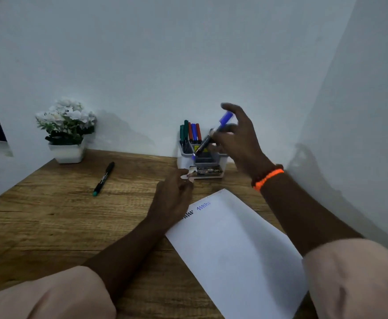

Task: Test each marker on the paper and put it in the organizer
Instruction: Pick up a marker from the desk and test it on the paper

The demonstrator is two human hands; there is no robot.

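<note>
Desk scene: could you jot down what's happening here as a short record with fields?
Right hand: holds a blue marker tilted, its tip down over the organizer
Left hand: rests at the paper's far corner, beside the organizer
Organizer: white, against the wall, holds green, red and blue markers upright
Paper: white sheet with a dark scribble and a blue scribble near its top edge
Loose marker: black with a green end, lying on the wooden desk
Flowerpot: white flowers, far left
</note>
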